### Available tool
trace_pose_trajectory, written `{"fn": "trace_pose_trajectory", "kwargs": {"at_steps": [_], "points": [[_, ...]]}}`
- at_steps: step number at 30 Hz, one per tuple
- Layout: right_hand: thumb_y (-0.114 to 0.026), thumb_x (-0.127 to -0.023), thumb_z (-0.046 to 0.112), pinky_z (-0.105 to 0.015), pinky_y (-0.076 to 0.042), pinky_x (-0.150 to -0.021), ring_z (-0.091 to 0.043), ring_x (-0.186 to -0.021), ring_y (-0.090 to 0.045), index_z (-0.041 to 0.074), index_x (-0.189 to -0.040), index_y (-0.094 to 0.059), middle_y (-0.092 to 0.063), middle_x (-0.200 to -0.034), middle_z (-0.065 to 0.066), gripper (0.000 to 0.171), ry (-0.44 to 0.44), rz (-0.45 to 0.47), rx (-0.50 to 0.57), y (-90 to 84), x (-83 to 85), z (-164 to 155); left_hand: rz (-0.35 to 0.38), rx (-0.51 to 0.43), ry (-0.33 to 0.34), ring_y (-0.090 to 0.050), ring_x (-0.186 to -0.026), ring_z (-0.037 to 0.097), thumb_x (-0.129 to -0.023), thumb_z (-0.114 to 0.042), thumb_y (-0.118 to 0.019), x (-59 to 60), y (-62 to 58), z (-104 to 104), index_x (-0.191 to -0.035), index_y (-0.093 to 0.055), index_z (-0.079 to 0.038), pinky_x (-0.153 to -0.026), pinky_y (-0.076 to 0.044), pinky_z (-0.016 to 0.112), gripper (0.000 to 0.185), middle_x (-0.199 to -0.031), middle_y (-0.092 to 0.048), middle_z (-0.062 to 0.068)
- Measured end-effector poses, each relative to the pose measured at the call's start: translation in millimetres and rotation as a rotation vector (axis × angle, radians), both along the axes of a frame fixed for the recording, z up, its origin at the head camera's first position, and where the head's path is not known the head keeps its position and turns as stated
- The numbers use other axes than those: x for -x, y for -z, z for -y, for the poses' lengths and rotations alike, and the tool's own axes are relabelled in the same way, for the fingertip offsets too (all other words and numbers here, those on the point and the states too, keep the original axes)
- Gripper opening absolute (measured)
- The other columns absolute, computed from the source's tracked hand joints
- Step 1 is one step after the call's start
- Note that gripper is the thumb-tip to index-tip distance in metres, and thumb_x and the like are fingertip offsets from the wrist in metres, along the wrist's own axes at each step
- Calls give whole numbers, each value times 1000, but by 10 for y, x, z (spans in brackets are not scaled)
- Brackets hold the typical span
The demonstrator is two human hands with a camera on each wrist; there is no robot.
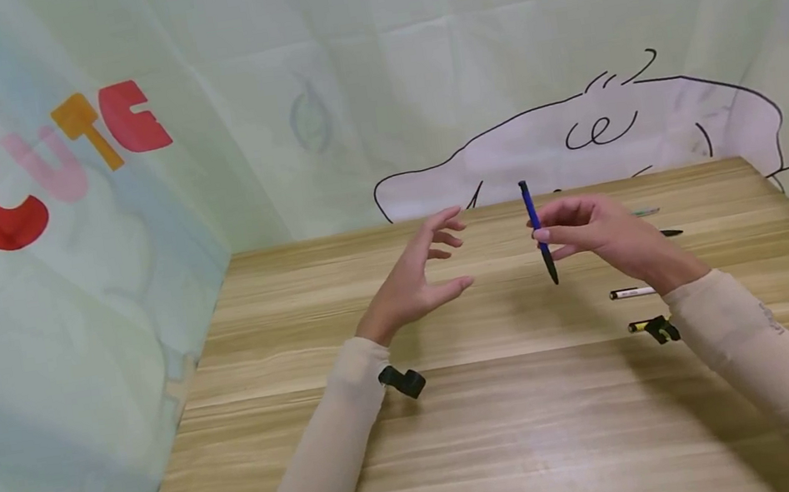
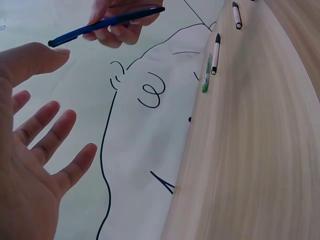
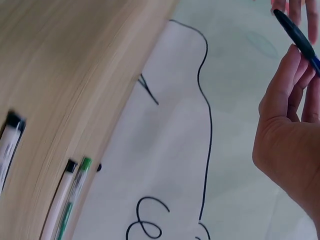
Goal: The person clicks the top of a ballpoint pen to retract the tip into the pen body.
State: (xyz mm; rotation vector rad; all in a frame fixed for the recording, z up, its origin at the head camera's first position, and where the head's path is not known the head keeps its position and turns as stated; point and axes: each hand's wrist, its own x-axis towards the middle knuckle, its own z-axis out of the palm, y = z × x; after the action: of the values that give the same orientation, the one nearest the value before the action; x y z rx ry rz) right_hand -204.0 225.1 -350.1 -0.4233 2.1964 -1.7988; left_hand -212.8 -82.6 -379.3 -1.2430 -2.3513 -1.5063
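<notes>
Right hand (image 1: 593,231): fingers pinch a blue pen (image 1: 538,232) with a black tip, held nearly upright above the bench (image 1: 511,431), tip down. In the left wrist view the pen (image 2: 105,23) lies across the fingertips of that hand (image 2: 120,27).

Left hand (image 1: 414,277): fingers spread and relaxed, holding nothing, palm facing the pen from its 9 o'clock side, near it but apart.

Other items on the bench, all at the 3 to 5 o'clock side of the right hand:
- a green pen (image 2: 206,75) at the far edge;
- a white marker with a black cap (image 2: 215,54) just beside it;
- a second white marker (image 1: 632,292) nearer the wrist;
- a yellow-and-black object (image 1: 651,326), partly hidden by the right sleeve (image 1: 759,363).

A printed cloth backdrop (image 1: 340,77) encloses the bench at 12 and 9 o'clock.
</notes>
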Motion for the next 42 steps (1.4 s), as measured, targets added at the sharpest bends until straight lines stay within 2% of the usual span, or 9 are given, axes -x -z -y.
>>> {"fn": "trace_pose_trajectory", "kwargs": {"at_steps": [6, 10, 15, 19, 22, 26, 29, 36, 42], "points": [[-72, -96, 19, -42, -60, -87, -23, -100, -67, 1, -118, -65, -66, -111, -10, 30, -13, -25, -43, -17, 23, -208, 1, 14, -25, -54, -122, 31, -87, -13, -80, -10, 57, 139, -157, -30, -26, -101, -51, 50, 87, -142, -48, 3], [-71, -97, 19, -44, -60, -87, -25, -99, -69, -2, -117, -62, -65, -111, -15, 31, -22, -50, -78, -14, 45, -329, -7, 18, -29, -54, -122, 34, -87, -15, -80, -18, 79, 203, -157, -31, -25, -101, -51, 49, 86, -142, -49, 3], [-70, -98, 18, -41, -61, -86, -27, -99, -71, -4, -115, -61, -65, -112, -15, 30, -30, -68, -118, -12, 53, -473, -7, 40, -39, -54, -122, 33, -87, -13, -80, -45, 99, 278, -157, -30, -22, -101, -50, 51, 87, -142, -48, 3], [-69, -98, 19, -38, -60, -85, -26, -103, -70, -2, -117, -63, -67, -113, -10, 29, -24, -71, -158, -14, 44, -579, 5, 59, -59, -54, -122, 28, -86, -10, -80, -70, 115, 349, -157, -31, -25, -102, -50, 51, 87, -140, -49, 2], [-70, -97, 20, -36, -60, -85, -26, -102, -68, 1, -117, -64, -69, -112, -9, 28, -15, -61, -195, -15, 37, -644, 7, 64, -68, -55, -122, 28, -86, -7, -80, -78, 142, 405, -156, -32, -24, -101, -50, 52, 86, -137, -52, 3], [-71, -97, 23, -34, -60, -86, -25, -102, -68, 2, -117, -66, -71, -111, -10, 29, -15, -48, -233, 1, 46, -733, 11, 84, -77, -55, -122, 32, -87, -12, -79, -89, 179, 495, -156, -33, -24, -100, -50, 54, 83, -135, -53, 6], [-71, -97, 23, -34, -60, -85, -27, -102, -68, 4, -119, -65, -71, -111, -10, 30, -14, -48, -256, 22, 59, -802, 19, 103, -88, -55, -122, 28, -89, -16, -78, -106, 197, 567, -156, -33, -23, -100, -50, 54, 82, -135, -54, 7], [-70, -97, 20, -34, -61, -83, -25, -96, -65, 4, -120, -64, -66, -112, -19, 29, -46, -61, -308, 42, 83, -920, 22, 103, -100, -55, -121, 30, -87, -6, -79, -131, 229, 680, -156, -35, -20, -100, -50, 54, 83, -134, -55, 8], [-71, -97, 16, -32, -60, -82, -22, -94, -66, 2, -122, -63, -66, -111, -20, 30, -87, -62, -372, 57, 134, -1014, 57, 116, -124, -53, -122, 37, -86, 1, -77, -185, 208, 721, -155, -34, -11, -102, -48, 58, 82, -135, -54, 18]]}}
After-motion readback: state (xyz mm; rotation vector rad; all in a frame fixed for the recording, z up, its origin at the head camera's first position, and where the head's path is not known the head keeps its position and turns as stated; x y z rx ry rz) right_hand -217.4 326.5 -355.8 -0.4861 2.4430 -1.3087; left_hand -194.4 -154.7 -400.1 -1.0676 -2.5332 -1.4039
